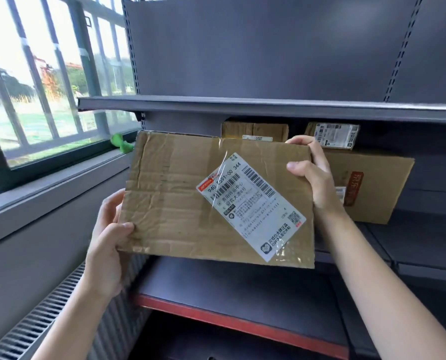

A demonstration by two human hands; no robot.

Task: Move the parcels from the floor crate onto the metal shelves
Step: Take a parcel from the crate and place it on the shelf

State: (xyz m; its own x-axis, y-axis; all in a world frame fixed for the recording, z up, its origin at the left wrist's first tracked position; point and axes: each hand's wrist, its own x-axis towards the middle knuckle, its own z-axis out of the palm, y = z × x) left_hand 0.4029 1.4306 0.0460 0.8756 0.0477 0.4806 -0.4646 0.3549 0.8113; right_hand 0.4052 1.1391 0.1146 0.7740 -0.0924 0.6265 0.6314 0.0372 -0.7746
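I hold a flat brown cardboard parcel (pixel 175 193) with a white shipping label, raised in front of the grey metal shelves (pixel 242 105). My left hand (pixel 107 245) grips its lower left corner. My right hand (pixel 313 172) clasps its upper right corner, thumb on the front face. The parcel hangs in the air at the level of the middle shelf, tilted slightly, hiding part of that shelf. The floor crate is out of view.
Three cardboard parcels rest on the middle shelf behind: a small box (pixel 255 131), a labelled box (pixel 333 135) and a larger box (pixel 372 188). A lower shelf with a red edge (pixel 237 323) lies below. A window sill (pixel 55 178) and radiator grille (pixel 34 320) run along the left.
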